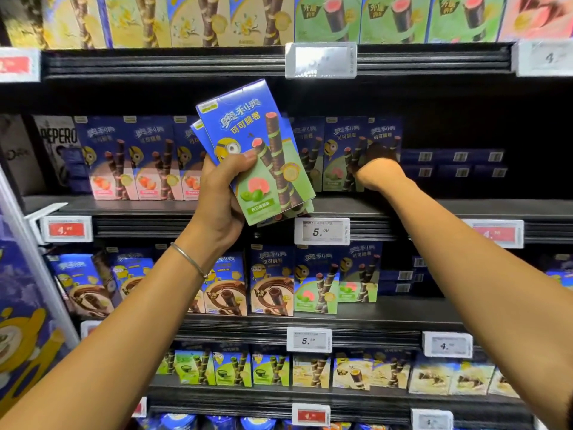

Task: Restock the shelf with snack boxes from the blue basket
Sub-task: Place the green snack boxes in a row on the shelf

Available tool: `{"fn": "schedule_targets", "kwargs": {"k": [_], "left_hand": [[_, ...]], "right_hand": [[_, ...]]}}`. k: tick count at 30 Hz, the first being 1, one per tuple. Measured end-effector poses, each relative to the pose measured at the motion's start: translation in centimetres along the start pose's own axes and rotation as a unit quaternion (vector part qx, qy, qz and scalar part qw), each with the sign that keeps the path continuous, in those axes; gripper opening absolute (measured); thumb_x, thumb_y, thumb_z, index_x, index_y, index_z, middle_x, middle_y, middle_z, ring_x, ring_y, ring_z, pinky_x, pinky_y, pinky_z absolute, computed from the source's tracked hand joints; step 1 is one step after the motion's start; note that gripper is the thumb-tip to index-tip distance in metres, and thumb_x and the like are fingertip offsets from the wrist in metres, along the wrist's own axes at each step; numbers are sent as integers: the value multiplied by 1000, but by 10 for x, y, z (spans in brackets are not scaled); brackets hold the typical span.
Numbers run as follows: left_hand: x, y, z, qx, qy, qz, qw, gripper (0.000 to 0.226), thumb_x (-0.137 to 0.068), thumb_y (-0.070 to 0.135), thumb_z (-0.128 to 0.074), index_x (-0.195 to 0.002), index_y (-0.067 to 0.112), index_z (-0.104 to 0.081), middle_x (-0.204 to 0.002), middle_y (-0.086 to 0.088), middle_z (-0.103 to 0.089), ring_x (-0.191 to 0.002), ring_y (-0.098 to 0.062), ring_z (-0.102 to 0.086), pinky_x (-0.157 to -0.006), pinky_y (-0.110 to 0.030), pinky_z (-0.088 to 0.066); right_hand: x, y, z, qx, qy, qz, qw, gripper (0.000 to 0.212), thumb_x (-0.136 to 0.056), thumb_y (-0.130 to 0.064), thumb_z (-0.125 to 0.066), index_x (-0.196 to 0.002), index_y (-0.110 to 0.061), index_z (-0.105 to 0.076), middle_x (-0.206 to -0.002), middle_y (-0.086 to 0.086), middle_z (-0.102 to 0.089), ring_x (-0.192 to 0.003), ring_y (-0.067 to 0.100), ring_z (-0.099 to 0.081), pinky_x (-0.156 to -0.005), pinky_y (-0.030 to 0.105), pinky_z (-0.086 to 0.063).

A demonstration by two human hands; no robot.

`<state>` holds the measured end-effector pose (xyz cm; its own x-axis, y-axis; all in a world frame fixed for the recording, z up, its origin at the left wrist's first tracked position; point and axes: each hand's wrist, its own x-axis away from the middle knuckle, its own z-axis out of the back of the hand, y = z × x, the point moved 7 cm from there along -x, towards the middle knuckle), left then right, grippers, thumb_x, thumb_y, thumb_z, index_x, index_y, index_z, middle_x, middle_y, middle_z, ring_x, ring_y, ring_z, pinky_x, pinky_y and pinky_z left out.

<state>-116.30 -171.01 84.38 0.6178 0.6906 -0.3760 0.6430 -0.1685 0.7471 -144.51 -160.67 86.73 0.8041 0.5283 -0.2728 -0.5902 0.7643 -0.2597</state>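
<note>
My left hand grips a small stack of blue-and-green snack boxes and holds them up, tilted, in front of the middle shelf. My right hand reaches deep into that shelf, against the upright green snack boxes standing there. Its fingers are in shadow behind the wrist, so their grip is unclear. The blue basket is not in view.
Pink-fronted boxes stand left of the held stack. Flat dark blue boxes lie stacked at the right of the middle shelf. Shelves above and below carry more snack boxes. Price tags line the shelf edges.
</note>
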Motion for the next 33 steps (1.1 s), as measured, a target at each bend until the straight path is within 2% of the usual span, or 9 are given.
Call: {"fn": "schedule_targets", "kwargs": {"k": [3,10,14,16,23,26,28,31,33], "left_hand": [[1,3,-2,6,-5,0,1000,96,-69,20,-75,-152,-10,-37,-152,-36,-47,-138,-57,-48,-113,-71,-41],[-3,-2,0,17,12,16,1000,82,-80,15,-63,-154,-9,-36,-153,-34,-47,-139,-56,-48,-114,-71,-39],[-4,-5,1,-2,16,17,1000,80,-81,17,-63,-152,-10,-39,-141,-30,-57,-137,-55,-50,-113,-70,-41],[-5,-5,2,-10,17,13,1000,78,-81,17,-64,-151,-9,-40,-136,-25,-59,-136,-55,-51,-112,-69,-43],[-2,-3,-2,-15,8,-2,1000,79,-82,17,-64,-152,-9,-39,-144,-30,-56,-137,-54,-51,-113,-69,-42],[-3,-2,-3,-19,4,-7,1000,80,-81,17,-64,-152,-10,-39,-151,-34,-50,-138,-55,-50,-114,-70,-41],[-3,-2,-5,-23,0,-12,1000,79,-81,16,-64,-151,-10,-39,-144,-32,-55,-135,-54,-52,-114,-69,-42],[-2,-5,-9,-28,3,-14,1000,77,-80,14,-64,-151,-9,-40,-131,-23,-59,-124,-47,-58,-111,-65,-47],[-2,-7,-12,-29,-3,-20,999,71,-81,14,-64,-146,-5,-45,-129,-21,-60,-121,-43,-60,-108,-62,-49]], "right_hand": [[-2,-2,-1,22,-2,1,1000,35,-99,-16,-56,-128,3,-61,-130,22,-60,-119,40,-58,-105,45,-46],[-1,-4,0,-2,36,2,999,42,-97,-17,-59,-135,0,-55,-137,22,-56,-124,39,-55,-103,43,-46],[2,-2,3,-36,47,-13,998,48,-93,-20,-64,-137,-5,-54,-139,19,-55,-125,39,-55,-101,44,-48],[5,1,3,-45,46,-28,998,47,-93,-20,-65,-135,-4,-54,-138,20,-56,-125,40,-55,-100,45,-48],[12,5,2,-65,48,-24,996,37,-94,-18,-62,-127,0,-59,-129,21,-60,-119,40,-57,-94,43,-48],[18,11,5,-124,72,-30,989,34,-90,-15,-61,-120,-1,-63,-123,21,-64,-113,39,-60,-97,45,-53],[24,12,14,-171,112,-32,978,30,-88,-19,-61,-113,-3,-66,-118,19,-67,-107,38,-63,-93,45,-55],[41,0,33,-283,182,5,942,33,-86,-30,-63,-106,-5,-69,-110,16,-70,-103,33,-66,-90,43,-56],[56,-18,41,-359,187,61,912,35,-85,-38,-65,-102,-8,-69,-100,10,-72,-93,26,-69,-84,40,-56]]}}
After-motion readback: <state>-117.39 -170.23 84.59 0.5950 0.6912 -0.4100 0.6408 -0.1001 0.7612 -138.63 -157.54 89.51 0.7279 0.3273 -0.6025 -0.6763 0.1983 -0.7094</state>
